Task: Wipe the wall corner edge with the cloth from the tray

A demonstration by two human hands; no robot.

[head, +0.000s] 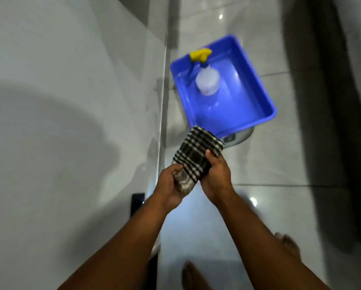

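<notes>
A folded black-and-white checked cloth point(196, 155) is held between both hands just in front of the blue tray point(261, 97). My left hand point(169, 185) grips its near end from the left, and my right hand point(217, 176) clasps it from the right, thumb across the top. The wall corner edge point(163, 97) runs as a thin vertical line just left of the cloth, where the pale wall point(71, 80) ends. The tray sits raised above the floor on a metal stand and holds a spray bottle.
A white spray bottle point(207, 81) with a yellow trigger head stands in the tray. A metal stand point(238, 139) shows under the tray's near edge. Glossy grey floor tiles point(269, 206) lie below, with my bare feet point(191, 277) near the bottom. A dark vertical band point(330, 101) runs along the right.
</notes>
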